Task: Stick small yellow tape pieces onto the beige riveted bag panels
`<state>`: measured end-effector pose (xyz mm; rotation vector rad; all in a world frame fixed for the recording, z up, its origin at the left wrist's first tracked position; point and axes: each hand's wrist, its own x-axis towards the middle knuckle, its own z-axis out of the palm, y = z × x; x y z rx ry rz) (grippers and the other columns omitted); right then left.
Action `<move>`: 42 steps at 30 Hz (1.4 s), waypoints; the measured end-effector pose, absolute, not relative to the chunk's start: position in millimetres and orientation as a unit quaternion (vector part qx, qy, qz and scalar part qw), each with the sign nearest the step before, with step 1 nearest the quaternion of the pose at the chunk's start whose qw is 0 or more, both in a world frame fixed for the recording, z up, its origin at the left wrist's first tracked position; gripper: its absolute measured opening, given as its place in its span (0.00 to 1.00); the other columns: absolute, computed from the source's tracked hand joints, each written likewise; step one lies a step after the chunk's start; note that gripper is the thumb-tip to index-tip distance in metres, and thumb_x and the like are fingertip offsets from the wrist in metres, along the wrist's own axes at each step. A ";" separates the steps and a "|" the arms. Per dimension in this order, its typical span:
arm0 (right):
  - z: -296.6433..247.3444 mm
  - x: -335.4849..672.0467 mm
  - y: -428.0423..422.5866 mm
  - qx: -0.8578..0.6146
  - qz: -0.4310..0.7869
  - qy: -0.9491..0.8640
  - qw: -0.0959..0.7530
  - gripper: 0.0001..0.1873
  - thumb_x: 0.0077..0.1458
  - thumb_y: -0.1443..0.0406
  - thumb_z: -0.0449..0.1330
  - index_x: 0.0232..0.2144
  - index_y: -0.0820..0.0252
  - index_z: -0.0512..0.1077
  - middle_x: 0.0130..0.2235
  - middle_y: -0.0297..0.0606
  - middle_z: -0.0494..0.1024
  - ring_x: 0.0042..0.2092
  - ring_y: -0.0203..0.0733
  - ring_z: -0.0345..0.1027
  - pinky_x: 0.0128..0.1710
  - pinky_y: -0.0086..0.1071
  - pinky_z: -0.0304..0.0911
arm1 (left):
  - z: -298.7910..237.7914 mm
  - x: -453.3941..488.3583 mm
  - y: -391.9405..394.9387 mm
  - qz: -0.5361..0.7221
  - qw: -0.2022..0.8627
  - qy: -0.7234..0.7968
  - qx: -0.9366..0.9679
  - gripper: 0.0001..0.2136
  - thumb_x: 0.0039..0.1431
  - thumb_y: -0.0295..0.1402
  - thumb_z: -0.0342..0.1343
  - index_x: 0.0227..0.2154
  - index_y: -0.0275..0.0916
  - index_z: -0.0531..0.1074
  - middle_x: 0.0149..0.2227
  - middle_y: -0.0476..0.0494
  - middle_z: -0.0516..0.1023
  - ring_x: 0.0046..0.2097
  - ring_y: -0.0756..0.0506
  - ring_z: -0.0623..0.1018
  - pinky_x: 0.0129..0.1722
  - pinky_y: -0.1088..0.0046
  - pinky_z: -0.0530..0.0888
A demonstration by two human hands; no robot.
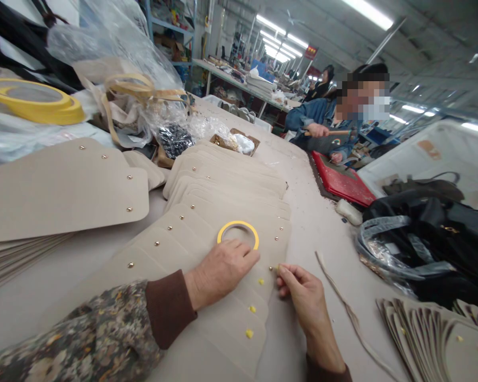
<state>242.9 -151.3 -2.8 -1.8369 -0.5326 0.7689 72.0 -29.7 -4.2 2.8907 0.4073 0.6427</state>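
My left hand (223, 268) lies on a row of overlapping beige leather panels (191, 233), fingers curled and pressing down beside a thin yellow tape roll (238, 233) that rests on them. My right hand (302, 292) pinches the right edge of one panel near a small gold stud, fingers closed; a tiny yellow bit shows at its fingertips. Small yellow tape squares (249, 333) dot the corners of the nearer panels. Gold studs (156, 243) line the panels' left side.
A stack of larger beige panels (59, 191) lies left, yellow tape rolls (32, 101) and plastic bags behind. Black bags in plastic (422, 239) sit right, fanned beige pieces (430, 329) bottom right. A seated person (334, 127) hammers at a red mat (342, 180).
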 end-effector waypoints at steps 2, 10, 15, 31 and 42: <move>-3.7 247.3 -153.5 -0.767 0.341 -0.223 0.496 0.24 0.37 0.50 0.70 0.28 0.66 0.77 0.20 0.35 0.75 0.19 0.31 0.63 0.19 0.24 0.60 | -8.2 73.7 -26.1 0.181 0.071 0.141 0.971 0.05 0.64 0.24 0.49 0.34 0.38 0.66 0.33 0.45 0.71 0.35 0.43 0.68 0.36 0.65 0.67; -3.9 240.6 -147.7 -0.776 0.349 -0.234 0.471 0.22 0.36 0.51 0.70 0.25 0.67 0.77 0.19 0.33 0.73 0.21 0.32 0.63 0.21 0.25 0.62 | -8.0 71.6 -28.5 0.140 0.122 0.152 0.971 0.04 0.63 0.24 0.49 0.36 0.38 0.67 0.36 0.44 0.70 0.38 0.42 0.67 0.39 0.64 0.66; -10.0 239.4 -146.2 -0.796 0.305 -0.306 0.424 0.19 0.46 0.53 0.63 0.25 0.65 0.76 0.18 0.31 0.70 0.19 0.33 0.61 0.19 0.26 0.59 | -7.4 71.4 -28.1 0.136 0.128 0.154 0.970 0.05 0.62 0.23 0.49 0.36 0.38 0.67 0.37 0.43 0.70 0.39 0.42 0.67 0.40 0.64 0.66; -13.7 243.9 -167.2 -0.824 0.184 -0.388 0.370 0.20 0.55 0.50 0.59 0.28 0.61 0.74 0.23 0.36 0.78 0.24 0.39 0.70 0.25 0.29 0.64 | -7.8 68.7 -28.6 0.142 0.135 0.150 0.969 0.05 0.62 0.22 0.48 0.34 0.38 0.66 0.35 0.43 0.70 0.38 0.42 0.66 0.40 0.64 0.66; -13.6 224.1 -155.2 -0.831 0.041 -0.483 0.271 0.15 0.59 0.56 0.55 0.30 0.58 0.78 0.27 0.37 0.79 0.27 0.39 0.71 0.29 0.28 0.61 | 0.9 65.8 -30.7 0.155 0.149 0.127 0.968 0.06 0.64 0.25 0.45 0.34 0.38 0.66 0.34 0.43 0.70 0.36 0.43 0.68 0.37 0.66 0.65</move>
